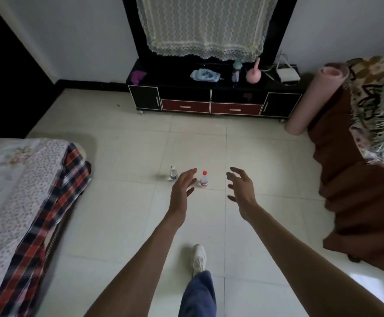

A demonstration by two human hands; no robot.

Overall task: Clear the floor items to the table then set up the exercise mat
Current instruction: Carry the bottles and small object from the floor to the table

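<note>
Reaching out with left hand [183,188] and right hand [241,191], both open and empty, over two small clear plastic bottles [204,179] standing mid-floor on pale tiles [122,202].

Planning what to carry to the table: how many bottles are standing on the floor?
2, both upright on the tiles: a green-labelled bottle left of the left hand, and a red-capped bottle between both hands.

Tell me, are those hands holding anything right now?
Nothing is held. The left hand and right hand are both open and empty, reaching towards two small clear plastic bottles, red-capped and white-capped, standing on the floor.
</note>
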